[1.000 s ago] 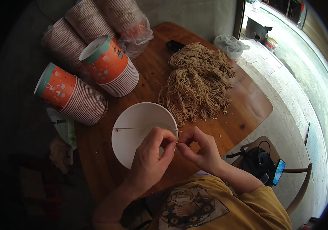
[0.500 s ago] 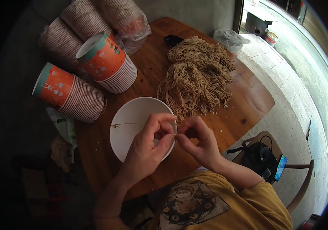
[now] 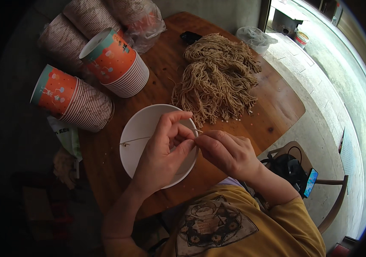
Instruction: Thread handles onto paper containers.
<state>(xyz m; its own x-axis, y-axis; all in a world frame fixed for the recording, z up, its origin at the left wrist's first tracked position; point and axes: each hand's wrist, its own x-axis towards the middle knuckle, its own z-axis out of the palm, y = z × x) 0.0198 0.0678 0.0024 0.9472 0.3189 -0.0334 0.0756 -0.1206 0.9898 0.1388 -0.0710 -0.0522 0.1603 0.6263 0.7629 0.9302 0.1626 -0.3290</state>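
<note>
Over a white round tub (image 3: 136, 125) my two hands meet with their fingertips close together. A thin tan cord (image 3: 140, 139) runs across the tub's mouth from a small knot at its left rim into my left hand (image 3: 159, 156). That hand pinches the cord between thumb and fingers, with the index finger raised and bent. My right hand (image 3: 231, 153) has its back turned up, its thumb and fingers pinched at the cord's short end, which shows between the hands. Beyond them lies a big tangled heap of tan cords (image 3: 221, 75); whether this cord joins the heap cannot be seen.
Two stacks of orange paper tubs, a leaning one (image 3: 74, 100) and an upright one (image 3: 125, 70), stand left on the wooden table (image 3: 277, 111). More wrapped stacks (image 3: 91, 19) are behind. A plastic-lined container (image 3: 255, 39) sits at the far edge. A chair at right holds a black bag (image 3: 288, 171) and phone (image 3: 310, 183).
My right hand has turned over so its back faces up, its fingers now closed more tightly at the cord. The left hand keeps its pinch. The whole view has shifted slightly.
</note>
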